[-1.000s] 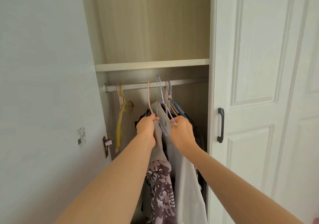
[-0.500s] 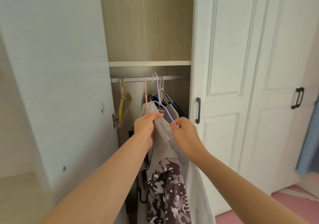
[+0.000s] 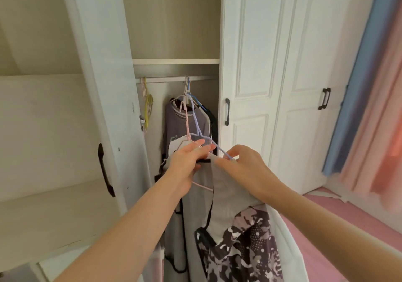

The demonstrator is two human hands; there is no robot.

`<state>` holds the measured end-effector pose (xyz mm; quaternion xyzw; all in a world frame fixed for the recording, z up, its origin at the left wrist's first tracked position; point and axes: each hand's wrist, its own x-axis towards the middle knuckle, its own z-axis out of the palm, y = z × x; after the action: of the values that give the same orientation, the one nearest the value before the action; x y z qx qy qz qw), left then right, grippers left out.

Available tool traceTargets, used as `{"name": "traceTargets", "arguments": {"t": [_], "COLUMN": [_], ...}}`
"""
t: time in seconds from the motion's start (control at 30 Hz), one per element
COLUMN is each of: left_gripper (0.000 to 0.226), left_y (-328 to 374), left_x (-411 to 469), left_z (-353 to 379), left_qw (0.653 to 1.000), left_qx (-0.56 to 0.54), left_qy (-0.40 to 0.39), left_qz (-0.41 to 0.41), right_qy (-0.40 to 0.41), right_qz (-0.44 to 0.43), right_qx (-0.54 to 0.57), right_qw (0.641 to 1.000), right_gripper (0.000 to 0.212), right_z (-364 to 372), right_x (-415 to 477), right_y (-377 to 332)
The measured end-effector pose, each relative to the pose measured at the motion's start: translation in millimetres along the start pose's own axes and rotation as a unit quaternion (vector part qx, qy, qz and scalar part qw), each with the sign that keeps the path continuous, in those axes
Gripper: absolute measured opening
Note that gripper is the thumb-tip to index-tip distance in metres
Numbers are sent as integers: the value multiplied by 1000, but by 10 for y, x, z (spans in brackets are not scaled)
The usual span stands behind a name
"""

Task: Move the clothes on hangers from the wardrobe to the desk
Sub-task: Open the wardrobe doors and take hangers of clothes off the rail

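My left hand [image 3: 185, 164] grips a pink hanger [image 3: 187, 125] with a white garment [image 3: 174, 149] on it. My right hand [image 3: 241, 164] pinches a lilac hanger [image 3: 196, 123] that carries a light grey garment [image 3: 226, 190] with a camouflage-patterned piece [image 3: 243, 244] hanging below. Both hangers are off the wardrobe rail [image 3: 165, 79] and held in front of the open wardrobe. A grey-purple shirt [image 3: 185, 123] and darker clothes still hang from the rail on white and blue hangers [image 3: 191, 94].
The open wardrobe door [image 3: 104, 107] stands at the left, with a black handle. Empty yellow and pink hangers [image 3: 148, 107] hang at the rail's left end. Closed white doors [image 3: 272, 86] are on the right, then blue and pink curtains [image 3: 374, 99] and a pink floor [image 3: 326, 227].
Both hangers have come off the rail and moved down and toward me with their clothes. The view has pulled back and swung right, showing more doors and the curtains.
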<state>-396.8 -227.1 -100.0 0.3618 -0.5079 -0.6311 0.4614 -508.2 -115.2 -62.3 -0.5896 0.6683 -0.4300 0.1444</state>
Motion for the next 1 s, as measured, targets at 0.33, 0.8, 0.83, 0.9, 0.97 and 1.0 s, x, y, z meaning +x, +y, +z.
{"name": "traceTargets", "arguments": {"t": [0.33,0.8,0.83,0.9,0.97,1.0], "left_gripper": [20,19,16,15,19,19], "left_y": [-206,-199,-210,-239,-278,-301], "left_x": [-1076,-2398,-2479,-2624,-2755,-2821], "left_z": [-31,-25,-15,-1,5,8], "left_qw": [985,931,930,927,930,934], "left_qx": [-138,-324,-330,-341,-340,-336], "left_qy": [-85,-109,-101,-84,-65,-55], "left_qz": [-52,-128,-128,-128,-119,-111], "right_qy": [26,52,46,31,13,4], "right_qz": [52,-66,-83,-120,-148,-161], "right_qx": [-35,-107,-113,-130,-145,-153], "right_qw": [998,991,989,984,978,975], "right_gripper": [23,16,14,13,16,19], "right_z": [55,-33,-55,-96,-132,-148], "right_x": [-1188,-2425,-2475,-2562,-2640,-2676], "right_y": [44,49,72,115,160,180]}}
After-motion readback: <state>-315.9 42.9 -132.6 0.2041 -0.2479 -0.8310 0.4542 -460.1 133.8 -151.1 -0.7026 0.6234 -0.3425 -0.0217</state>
